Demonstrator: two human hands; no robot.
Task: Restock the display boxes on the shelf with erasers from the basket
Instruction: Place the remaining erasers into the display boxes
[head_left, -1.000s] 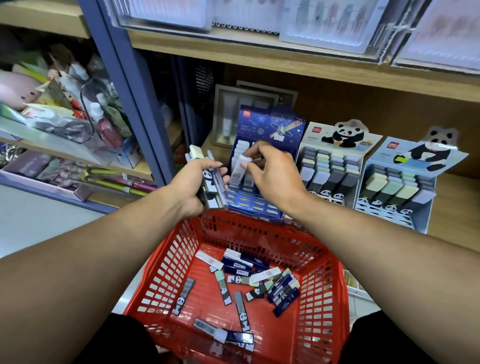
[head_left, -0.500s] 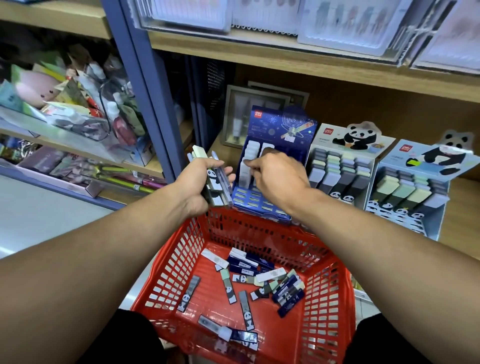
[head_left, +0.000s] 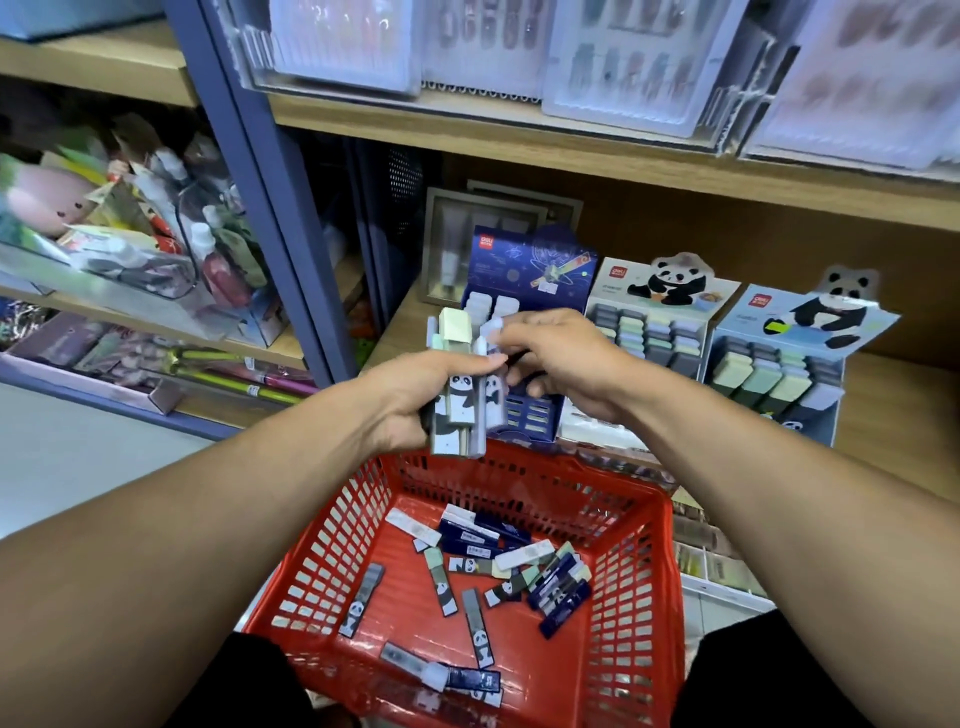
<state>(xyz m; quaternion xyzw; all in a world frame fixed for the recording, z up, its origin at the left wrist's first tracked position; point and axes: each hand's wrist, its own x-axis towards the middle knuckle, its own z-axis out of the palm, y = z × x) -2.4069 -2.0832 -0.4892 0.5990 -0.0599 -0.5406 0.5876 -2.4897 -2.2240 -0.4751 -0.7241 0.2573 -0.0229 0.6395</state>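
My left hand (head_left: 415, 400) grips an upright bundle of panda erasers (head_left: 460, 395) above the far rim of the red basket (head_left: 639, 597). My right hand (head_left: 561, 358) is against the bundle's top right, its fingertips pinching one pale eraser (head_left: 491, 332) there. Several loose erasers (head_left: 498, 566) lie on the basket floor. Behind the hands on the wooden shelf stand the dark blue display box (head_left: 530, 270) and two panda display boxes (head_left: 654, 322) (head_left: 779, 374), each holding rows of erasers.
A blue steel upright (head_left: 260, 171) divides this shelf from a bay of toys and packets (head_left: 130, 234) at left. A framed item (head_left: 452, 244) stands behind the blue box. Clear plastic trays (head_left: 597, 57) sit on the shelf above.
My right hand has drawn back from the blue display box to the bundle in my left hand. The left hand has risen slightly with the bundle.
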